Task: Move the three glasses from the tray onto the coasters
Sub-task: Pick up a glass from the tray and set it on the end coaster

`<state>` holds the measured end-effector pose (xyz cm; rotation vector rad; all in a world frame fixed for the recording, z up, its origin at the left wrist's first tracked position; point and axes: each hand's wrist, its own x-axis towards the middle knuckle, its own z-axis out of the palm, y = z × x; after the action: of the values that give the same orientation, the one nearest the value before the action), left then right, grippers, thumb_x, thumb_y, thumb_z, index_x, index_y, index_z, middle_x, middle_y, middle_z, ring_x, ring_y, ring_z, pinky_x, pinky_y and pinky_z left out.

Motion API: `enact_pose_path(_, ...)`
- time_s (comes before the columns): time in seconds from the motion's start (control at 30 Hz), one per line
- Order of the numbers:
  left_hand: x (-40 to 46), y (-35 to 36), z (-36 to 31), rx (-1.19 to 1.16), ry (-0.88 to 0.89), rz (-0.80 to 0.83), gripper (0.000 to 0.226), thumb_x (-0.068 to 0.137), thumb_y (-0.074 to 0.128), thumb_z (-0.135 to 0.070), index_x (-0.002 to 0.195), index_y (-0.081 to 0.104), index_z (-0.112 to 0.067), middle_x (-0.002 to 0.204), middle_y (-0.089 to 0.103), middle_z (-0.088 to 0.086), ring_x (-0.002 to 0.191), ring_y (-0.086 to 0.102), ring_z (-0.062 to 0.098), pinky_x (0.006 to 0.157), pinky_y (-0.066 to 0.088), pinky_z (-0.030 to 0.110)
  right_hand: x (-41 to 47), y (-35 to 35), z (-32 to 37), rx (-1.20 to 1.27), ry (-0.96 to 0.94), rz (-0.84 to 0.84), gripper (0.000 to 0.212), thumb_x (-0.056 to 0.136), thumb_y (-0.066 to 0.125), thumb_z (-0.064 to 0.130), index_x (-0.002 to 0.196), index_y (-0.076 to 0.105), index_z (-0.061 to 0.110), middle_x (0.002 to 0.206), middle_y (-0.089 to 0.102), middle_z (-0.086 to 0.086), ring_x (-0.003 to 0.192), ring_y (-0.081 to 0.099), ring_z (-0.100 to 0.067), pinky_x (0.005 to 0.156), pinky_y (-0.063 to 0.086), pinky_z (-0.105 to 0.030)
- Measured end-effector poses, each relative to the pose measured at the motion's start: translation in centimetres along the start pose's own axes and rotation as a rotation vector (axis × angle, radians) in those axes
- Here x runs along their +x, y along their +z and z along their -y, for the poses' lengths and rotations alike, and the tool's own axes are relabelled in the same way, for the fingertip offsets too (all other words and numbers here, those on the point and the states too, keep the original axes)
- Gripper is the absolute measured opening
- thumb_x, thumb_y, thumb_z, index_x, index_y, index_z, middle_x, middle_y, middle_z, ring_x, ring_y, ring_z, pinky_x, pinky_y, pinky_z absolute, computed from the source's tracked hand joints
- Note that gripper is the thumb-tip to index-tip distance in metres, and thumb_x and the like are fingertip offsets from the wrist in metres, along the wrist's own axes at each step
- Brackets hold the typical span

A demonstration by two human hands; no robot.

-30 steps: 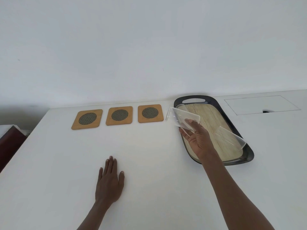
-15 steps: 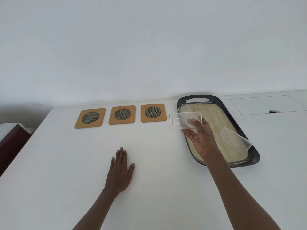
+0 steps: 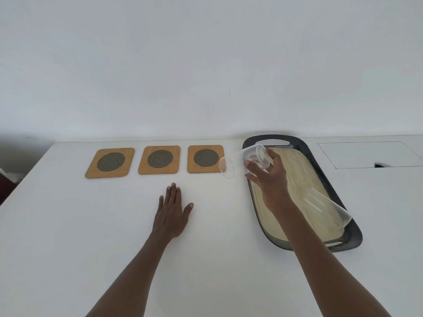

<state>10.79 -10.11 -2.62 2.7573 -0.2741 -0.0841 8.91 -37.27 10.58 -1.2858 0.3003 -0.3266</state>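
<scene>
Both forearms bare, no sleeves in view. Left hand (image 3: 172,213) and right hand (image 3: 270,177): no rings, no watch.

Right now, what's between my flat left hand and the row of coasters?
Nothing: in the head view, only bare white table lies between the left hand and the three coasters. The glass in the right hand is off to the side.

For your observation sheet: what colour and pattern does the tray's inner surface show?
Pale wood-grain inside the tray, framed by a dark grey rim; the head view shows it.
</scene>
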Motion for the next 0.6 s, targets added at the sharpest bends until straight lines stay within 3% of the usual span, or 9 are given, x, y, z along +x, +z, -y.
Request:
enact_pose_path(0.13,0.5,1.2,0.8,0.025,-0.010,-0.032,0.080,0.098,0.025,-0.058,0.155,0.005,-0.007,0.166,-0.003,0.006,0.153,-0.004,0.018,0.125,0.003,0.041,2.4,2.4,-0.1,-0.196,-0.061,-0.005,0.070,0.065,0.092,0.022,0.124,0.056,0.018,0.118,0.069,-0.006,0.100,0.072,-0.019,0.087,0.060,-0.042)
enact_pose_path(0.27,0.6,1.8,1.2,0.039,0.004,-0.078,0.082,0.095,0.018,-0.063,0.155,0.008,-0.008,0.165,-0.002,0.003,0.152,-0.004,0.015,0.125,0.004,0.040,5.6,5.4,-0.7,-0.350,-0.136,0.007,0.069,0.067,0.092,0.021,0.126,0.056,0.015,0.114,0.067,0.004,0.086,0.067,0.008,0.072,0.052,-0.011)
enact_pose_path(0.47,0.7,1.9,1.2,0.064,0.001,-0.093,0.081,0.095,0.018,-0.063,0.156,0.007,-0.011,0.165,-0.002,0.001,0.152,-0.006,0.013,0.125,0.004,0.038,10.0,9.2,-2.8,-0.497,-0.131,0.053,0.073,0.069,0.090,0.024,0.131,0.052,0.018,0.117,0.064,0.000,0.093,0.065,-0.006,0.085,0.054,-0.026)
enact_pose_path(0.6,0.7,1.8,1.2,0.054,-0.003,-0.096,0.079,0.096,0.022,-0.061,0.156,0.008,-0.011,0.165,-0.003,0.001,0.152,-0.006,0.013,0.125,0.005,0.038,12.2,10.7,-4.7,-0.637,-0.134,0.088,0.076,0.071,0.087,0.030,0.135,0.049,0.018,0.124,0.065,-0.005,0.110,0.062,-0.025,0.093,0.051,-0.038)
